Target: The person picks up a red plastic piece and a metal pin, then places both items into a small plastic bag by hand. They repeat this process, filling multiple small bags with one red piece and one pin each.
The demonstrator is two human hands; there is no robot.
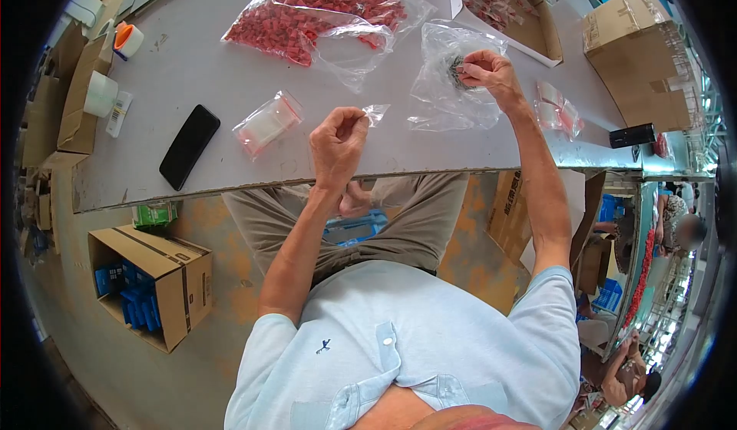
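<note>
My left hand is closed on a small clear plastic bag, which sticks out to the right of the fingers above the table's front edge. Over a larger clear bag my right hand has its fingers pinched together. Small dark metal pieces lie in that bag, right at the fingertips; whether any is between them is hidden. Behind my left hand lies a big clear bag of small red parts. A pack of small clear bags rests to the left of my left hand.
A black phone and tape rolls lie at the left. An open carton with red packets stands at the back right, near a cardboard box. More small bags are right of my right arm. Other people work at far right.
</note>
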